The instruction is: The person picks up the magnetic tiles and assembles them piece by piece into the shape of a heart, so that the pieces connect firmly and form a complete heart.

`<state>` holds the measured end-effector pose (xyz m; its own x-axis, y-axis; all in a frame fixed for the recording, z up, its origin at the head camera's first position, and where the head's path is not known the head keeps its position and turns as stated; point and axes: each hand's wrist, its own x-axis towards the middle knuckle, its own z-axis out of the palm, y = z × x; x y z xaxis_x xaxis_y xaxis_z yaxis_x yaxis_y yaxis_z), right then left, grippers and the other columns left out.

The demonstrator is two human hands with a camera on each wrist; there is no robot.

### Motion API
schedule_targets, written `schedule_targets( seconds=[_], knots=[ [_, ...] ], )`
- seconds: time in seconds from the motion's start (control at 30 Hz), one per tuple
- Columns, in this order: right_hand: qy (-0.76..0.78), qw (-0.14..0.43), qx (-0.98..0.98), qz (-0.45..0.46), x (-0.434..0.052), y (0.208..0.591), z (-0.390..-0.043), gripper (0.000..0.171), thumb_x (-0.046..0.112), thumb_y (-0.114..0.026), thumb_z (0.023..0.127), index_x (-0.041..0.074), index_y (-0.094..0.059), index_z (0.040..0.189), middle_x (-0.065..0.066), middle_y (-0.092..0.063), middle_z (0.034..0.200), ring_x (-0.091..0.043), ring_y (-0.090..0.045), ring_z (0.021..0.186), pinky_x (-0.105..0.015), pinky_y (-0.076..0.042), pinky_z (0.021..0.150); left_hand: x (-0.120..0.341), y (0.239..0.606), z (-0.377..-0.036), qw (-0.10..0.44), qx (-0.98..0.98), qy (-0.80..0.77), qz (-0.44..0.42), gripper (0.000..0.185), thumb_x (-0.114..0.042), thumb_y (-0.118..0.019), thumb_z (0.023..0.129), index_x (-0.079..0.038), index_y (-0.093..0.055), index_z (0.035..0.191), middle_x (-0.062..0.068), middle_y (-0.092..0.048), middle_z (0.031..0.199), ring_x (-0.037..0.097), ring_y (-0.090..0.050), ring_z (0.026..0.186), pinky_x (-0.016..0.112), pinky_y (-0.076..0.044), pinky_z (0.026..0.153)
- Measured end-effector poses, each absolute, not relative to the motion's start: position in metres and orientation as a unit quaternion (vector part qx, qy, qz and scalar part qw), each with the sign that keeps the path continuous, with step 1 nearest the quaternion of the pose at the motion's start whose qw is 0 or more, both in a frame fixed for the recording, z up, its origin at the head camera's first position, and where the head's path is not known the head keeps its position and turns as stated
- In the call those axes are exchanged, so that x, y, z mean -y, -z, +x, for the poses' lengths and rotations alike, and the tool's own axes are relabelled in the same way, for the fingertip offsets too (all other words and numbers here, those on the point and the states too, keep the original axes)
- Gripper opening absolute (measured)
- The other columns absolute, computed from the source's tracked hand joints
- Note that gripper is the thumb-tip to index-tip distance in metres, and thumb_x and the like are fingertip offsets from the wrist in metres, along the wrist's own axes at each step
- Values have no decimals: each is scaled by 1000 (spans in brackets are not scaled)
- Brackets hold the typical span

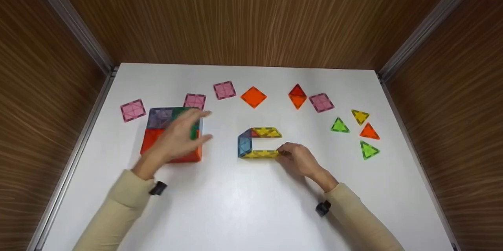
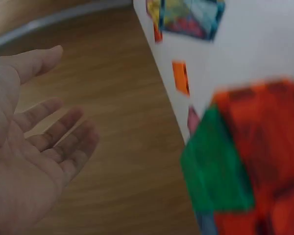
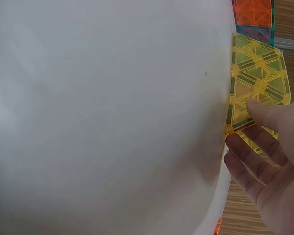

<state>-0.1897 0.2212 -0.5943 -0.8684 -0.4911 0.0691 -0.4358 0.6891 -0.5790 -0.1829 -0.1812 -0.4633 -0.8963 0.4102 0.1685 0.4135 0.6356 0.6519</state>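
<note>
A box-like block of red, purple and green magnetic tiles stands at left on the white table. My left hand hovers over it, fingers spread and apart from the thumb; the left wrist view shows its palm holding nothing. In the middle, a low U-shaped wall of magnetic tiles has a blue side at left and a yellow back wall, its right end open. My right hand pinches the free end of the yellow front wall, thumb on one face, fingertips at the lower corner.
Pink square tiles lie along the back and left. An orange square and a red-orange diamond lie behind the U-shaped wall. Several small triangles, including a green one, lie at right. Wooden panels enclose the table.
</note>
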Motion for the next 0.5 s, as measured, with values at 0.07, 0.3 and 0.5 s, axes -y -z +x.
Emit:
schedule_targets(
  seconds=[0.07, 0.3, 0.5],
  knots=[
    [303, 43, -917, -257, -221, 594, -190, 16, 4, -76, 94, 5, -78, 110, -10, -79, 104, -22, -75, 95, -42, -63, 84, 205, 458, -189, 15, 911, 359, -202, 61, -22, -79, 96, -7, -54, 150, 17, -60, 147, 37, -56, 138, 58, -47, 117],
    [302, 42, -916, -262, -222, 595, -191, 15, 6, -76, 95, 5, -78, 110, -9, -79, 104, -21, -75, 94, -41, -63, 84, 288, 461, -207, 46, 934, 341, -96, 59, -23, -73, 99, -2, -51, 150, 26, -58, 143, 45, -55, 130, 67, -46, 111],
    [303, 36, -915, -263, -221, 594, -190, 14, 7, -77, 95, 5, -78, 108, -8, -79, 102, -21, -75, 92, -40, -63, 83, 337, 491, -219, 84, 941, 324, -54, 57, -24, -73, 97, 5, -55, 143, 32, -60, 130, 46, -55, 113, 65, -48, 100]
  ],
)
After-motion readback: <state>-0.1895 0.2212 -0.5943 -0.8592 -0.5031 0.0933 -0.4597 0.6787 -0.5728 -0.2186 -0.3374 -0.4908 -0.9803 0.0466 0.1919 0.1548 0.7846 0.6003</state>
